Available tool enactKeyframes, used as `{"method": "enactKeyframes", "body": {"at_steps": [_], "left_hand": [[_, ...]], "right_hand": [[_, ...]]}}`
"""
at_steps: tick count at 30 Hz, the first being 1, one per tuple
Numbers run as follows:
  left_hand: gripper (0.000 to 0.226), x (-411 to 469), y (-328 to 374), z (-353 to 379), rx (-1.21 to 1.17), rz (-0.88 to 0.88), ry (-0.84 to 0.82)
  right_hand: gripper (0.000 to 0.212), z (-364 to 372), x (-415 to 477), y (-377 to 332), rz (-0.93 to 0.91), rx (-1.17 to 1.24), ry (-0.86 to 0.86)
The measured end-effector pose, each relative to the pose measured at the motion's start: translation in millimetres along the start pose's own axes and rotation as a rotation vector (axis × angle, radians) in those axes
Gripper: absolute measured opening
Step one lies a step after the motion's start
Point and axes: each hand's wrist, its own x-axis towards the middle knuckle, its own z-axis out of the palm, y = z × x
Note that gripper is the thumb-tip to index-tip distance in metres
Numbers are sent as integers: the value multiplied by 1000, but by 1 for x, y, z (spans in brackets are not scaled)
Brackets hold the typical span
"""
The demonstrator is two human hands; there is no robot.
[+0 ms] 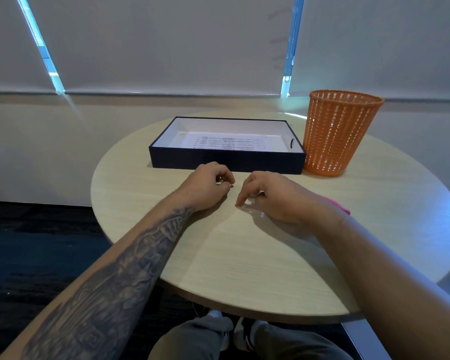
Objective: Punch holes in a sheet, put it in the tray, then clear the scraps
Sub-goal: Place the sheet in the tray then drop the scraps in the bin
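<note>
Already the printed sheet (229, 142) lay in the tray (226, 161). Both the left hand (208, 184) and right hand (273, 197) pinched at tiny scraps (248, 203); what they gripped I could not tell, and loose bits could scatter short of the orange wastebasket (340, 131)

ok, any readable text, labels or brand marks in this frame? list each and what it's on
Printed sheet in the tray: rows of print in columns, too small and blurred to read.
Orange basket: no label or mark visible.
Pink object behind the right wrist: mostly hidden, no text visible.
Nothing else carries text.
</note>
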Motion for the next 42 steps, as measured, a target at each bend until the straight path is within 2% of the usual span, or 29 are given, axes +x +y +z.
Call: {"method": "enactKeyframes", "body": {"at_steps": [4,8,10,15,19,24,30,32,35,39,42], "left_hand": [[14,0,-2,1,7,3,0],[14,1,-2,1,2,-2,-7],[16,1,-2,1,-4,3,-6],[17,0,-2,0,1,10,-5],[10,1,-5,1,-14,32,-39],[35,-1,-2,2,-22,93,-148],[39,-1,1,3,47,133,-148],[37,-1,2,4,69,130,-130],[28,-3,6,7,106,142,-107],[25,-5,12,9,129,174,-112],[28,-7,14,9,127,174,-116]], "right_hand": [[42,-5,-5,4,72,170,36],[33,-9,-4,8,104,68,95],[35,-9,-3,8,104,24,72],[40,-13,-6,5,79,110,11],[45,-26,-10,11,157,89,103],[45,-25,-11,13,219,62,69],[46,-20,-9,6,154,120,28],[47,-26,-11,10,177,148,50],[46,-27,-13,12,225,140,-6],[48,-20,-11,4,205,140,-42],[49,-25,-12,6,204,165,13]]}}
